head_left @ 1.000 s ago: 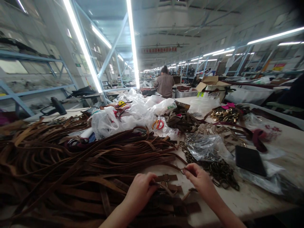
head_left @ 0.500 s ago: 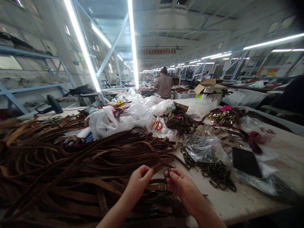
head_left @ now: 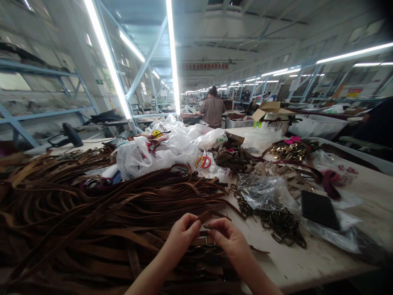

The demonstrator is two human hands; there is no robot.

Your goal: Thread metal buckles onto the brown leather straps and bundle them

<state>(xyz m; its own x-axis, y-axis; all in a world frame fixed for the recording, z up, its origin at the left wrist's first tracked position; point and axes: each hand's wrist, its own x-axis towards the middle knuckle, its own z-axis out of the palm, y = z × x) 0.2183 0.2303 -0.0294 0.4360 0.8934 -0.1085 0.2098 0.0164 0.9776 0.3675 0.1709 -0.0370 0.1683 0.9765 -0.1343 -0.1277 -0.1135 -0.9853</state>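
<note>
My left hand [head_left: 183, 234] is closed in a pinch on a brown leather strap [head_left: 205, 216], whose end shows between my hands. In my right hand [head_left: 226, 234], thumb and fingers pinch a dark metal buckle [head_left: 209, 226], turned nearly edge-on beside the strap. Whether the strap passes through it I cannot tell. Just below lies another strap with a rectangular buckle [head_left: 210, 241] on it. A large heap of long brown leather straps [head_left: 101, 229] spreads under and left of my hands.
To the right lie a pile of dark metal buckles [head_left: 284, 225], a clear plastic bag [head_left: 260, 190] and a black flat object [head_left: 319, 209]. Red-and-yellow scissors [head_left: 203, 160] rest against white plastic bags [head_left: 172, 143]. Further back are a cardboard box [head_left: 273, 116] and a person [head_left: 212, 108].
My right hand has moved left, bringing the buckle close to the strap in my left hand. The buckle has turned from face-on to nearly edge-on.
</note>
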